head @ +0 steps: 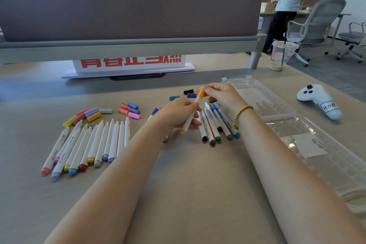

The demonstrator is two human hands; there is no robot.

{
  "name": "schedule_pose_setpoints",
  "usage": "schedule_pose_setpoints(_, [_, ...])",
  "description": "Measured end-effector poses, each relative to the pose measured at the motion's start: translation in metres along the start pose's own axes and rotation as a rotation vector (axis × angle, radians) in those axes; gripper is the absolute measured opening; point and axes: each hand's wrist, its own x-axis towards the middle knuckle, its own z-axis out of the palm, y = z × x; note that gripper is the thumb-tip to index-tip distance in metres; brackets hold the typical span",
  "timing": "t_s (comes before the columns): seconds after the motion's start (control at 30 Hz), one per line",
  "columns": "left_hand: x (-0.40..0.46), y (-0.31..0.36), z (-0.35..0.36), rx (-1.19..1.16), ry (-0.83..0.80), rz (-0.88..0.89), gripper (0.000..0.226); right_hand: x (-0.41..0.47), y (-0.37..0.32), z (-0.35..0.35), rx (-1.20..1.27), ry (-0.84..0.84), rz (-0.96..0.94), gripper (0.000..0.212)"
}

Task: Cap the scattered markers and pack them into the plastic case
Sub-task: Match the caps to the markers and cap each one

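My left hand grips the white barrel of an orange marker held tilted above the table. My right hand pinches the orange cap on the marker's upper end. Several uncapped white markers lie in a row at the left. Loose coloured caps sit behind them. A second bunch of markers lies under my hands, and dark caps rest further back. The open clear plastic case lies at the right, holding no markers.
A white game controller lies beyond the case at the right. A plastic cup with a straw stands at the far right by the divider leg. A sign with red characters stands under the desk divider. A person stands by office chairs in the background.
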Motion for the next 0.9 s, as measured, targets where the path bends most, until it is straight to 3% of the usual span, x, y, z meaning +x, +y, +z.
schedule_pose_setpoints(0.27, [0.013,-0.008,0.005,0.045,0.091,0.04,0.032,0.002,-0.004,0.007,-0.291,0.029,-0.134,0.026])
schedule_pose_setpoints(0.43, [0.012,-0.012,0.001,0.098,0.083,-0.001,0.029,0.0,0.002,0.011,-0.326,-0.004,-0.126,0.026])
schedule_pose_setpoints(0.53, [0.013,-0.011,-0.004,0.237,0.082,-0.004,0.023,-0.002,0.004,0.011,-0.352,-0.04,-0.085,0.027])
schedule_pose_setpoints(0.7, [0.011,-0.014,-0.006,0.838,0.231,0.035,0.027,-0.008,0.0,0.007,-0.365,0.035,-0.098,0.028])
schedule_pose_setpoints(0.8, [0.009,-0.015,-0.001,0.97,0.245,0.014,0.032,-0.015,0.008,0.005,-0.407,0.047,-0.077,0.022])
schedule_pose_setpoints(0.9, [0.008,-0.015,0.003,0.994,0.253,0.067,0.037,-0.019,0.019,0.002,-0.604,0.125,-0.069,0.017])
